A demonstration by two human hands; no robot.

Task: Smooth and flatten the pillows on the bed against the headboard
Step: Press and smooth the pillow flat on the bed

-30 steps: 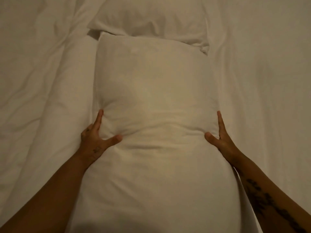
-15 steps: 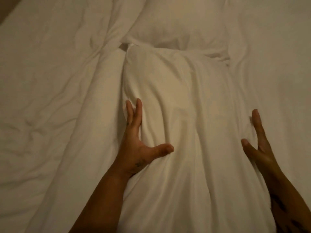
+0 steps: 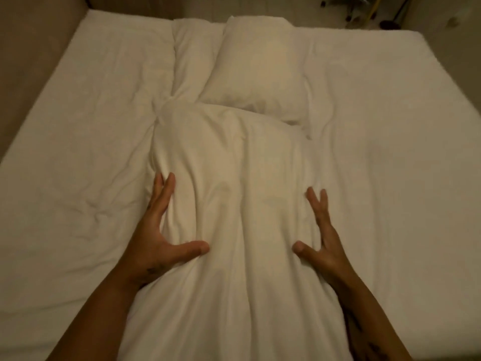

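Now wrinkled lengthwise where a second ago taut and plump: near pillow [image 3: 234, 204] at centre frame, long creases running from 12 to 6 o'clock. Pressed flat on its left flank, left hand [image 3: 156, 241], fingers together and straight, thumb splayed toward 3 o'clock, nothing clamped. Moved up from the corner grip to the right flank, right hand [image 3: 321, 243], fingers spread apart, thumb toward 9 o'clock, palm down, also holding nothing. Probably mid-stroke, with the case gathered inward and not yet smooth; flattening clearly unfinished. At 12 o'clock, far pillow [image 3: 260, 66], plump, its lower edge overlapped by the near one. Rumpled around both, white bed sheet [image 3: 86, 152], with a ridge at 11 o'clock. Upholstered panel [image 3: 33, 53] along 9 to 10 o'clock, possibly the headboard. Clutter on the floor [image 3: 364, 9] at 1 o'clock, too blurred to name. No obstacle between hands and pillows.
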